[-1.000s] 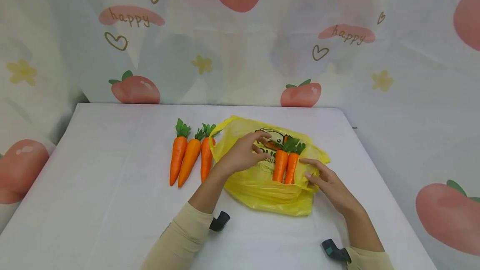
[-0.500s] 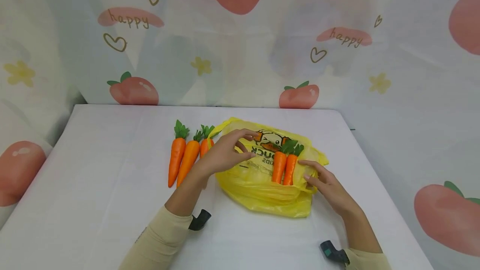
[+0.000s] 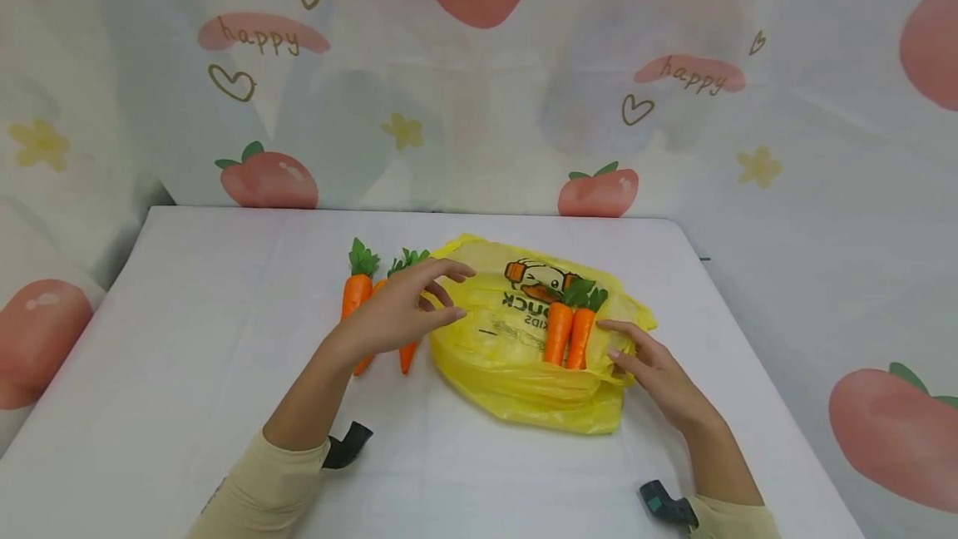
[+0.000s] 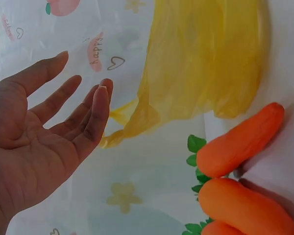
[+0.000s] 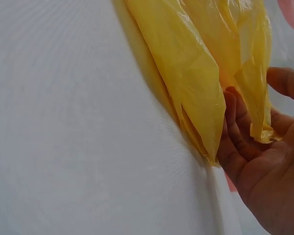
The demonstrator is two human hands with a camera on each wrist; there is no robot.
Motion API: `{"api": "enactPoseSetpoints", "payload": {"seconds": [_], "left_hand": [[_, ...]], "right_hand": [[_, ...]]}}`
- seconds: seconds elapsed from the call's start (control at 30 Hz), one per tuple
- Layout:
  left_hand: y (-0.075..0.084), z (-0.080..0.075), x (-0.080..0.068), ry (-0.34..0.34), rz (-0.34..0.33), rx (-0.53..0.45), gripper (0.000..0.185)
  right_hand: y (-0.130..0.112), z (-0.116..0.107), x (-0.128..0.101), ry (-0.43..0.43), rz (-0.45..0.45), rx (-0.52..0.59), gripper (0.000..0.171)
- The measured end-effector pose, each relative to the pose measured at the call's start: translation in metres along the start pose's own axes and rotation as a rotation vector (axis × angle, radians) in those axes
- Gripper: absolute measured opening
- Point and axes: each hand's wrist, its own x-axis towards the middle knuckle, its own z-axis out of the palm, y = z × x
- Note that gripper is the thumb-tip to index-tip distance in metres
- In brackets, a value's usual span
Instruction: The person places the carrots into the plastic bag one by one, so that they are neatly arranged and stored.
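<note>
In the head view, two carrots (image 3: 557,333) with green tops lie side by side at a yellow plastic bag (image 3: 516,398). Their lower ends are hidden behind the bag's front fold. My right hand (image 3: 659,373) holds the bag's right edge, and in the right wrist view yellow film passes between its thumb and curled fingers. My left hand (image 3: 397,306) is raised left of the bag, holding nothing, its fingers loosely spread. It overlaps three more carrots on the table, one of them a carrot (image 3: 357,294) at the far left. Orange carrots (image 4: 240,142) also show in the left wrist view.
A white-covered table (image 3: 187,373) carries everything. Behind it hangs a patterned cloth (image 3: 464,106) with fruit, hearts and "happy" lettering. A dark wrist camera (image 3: 348,445) sits under the left sleeve, another wrist camera (image 3: 666,504) by the right sleeve.
My left hand has moved left, away from the two carrots at the bag, to over the three loose ones. My right hand stays at the bag's right edge.
</note>
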Motion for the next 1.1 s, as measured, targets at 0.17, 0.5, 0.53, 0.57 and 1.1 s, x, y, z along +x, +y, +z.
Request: {"api": "enactPoseSetpoints", "payload": {"seconds": [0.17,0.5,0.53,0.57,1.1], "left_hand": [[-0.007,-0.017,-0.016,-0.031,-0.024,-0.066,0.041],[-0.027,-0.055,-0.032,-0.004,-0.062,-0.1,0.029],[-0.03,-0.059,-0.033,0.003,-0.074,-0.109,0.028],[-0.034,-0.062,-0.034,0.011,-0.084,-0.113,0.028],[-0.09,-0.078,-0.039,0.116,-0.273,-0.151,0.034]], "right_hand": [[-0.001,-0.001,0.001,-0.002,0.002,-0.005,0.044],[0.0,-0.004,0.001,-0.008,-0.001,-0.015,0.043],[0.0,-0.004,0.001,-0.009,0.0,-0.018,0.044],[0.001,-0.004,0.001,-0.008,0.002,-0.02,0.044],[0.002,-0.002,0.003,-0.013,0.045,-0.028,0.045]]}}
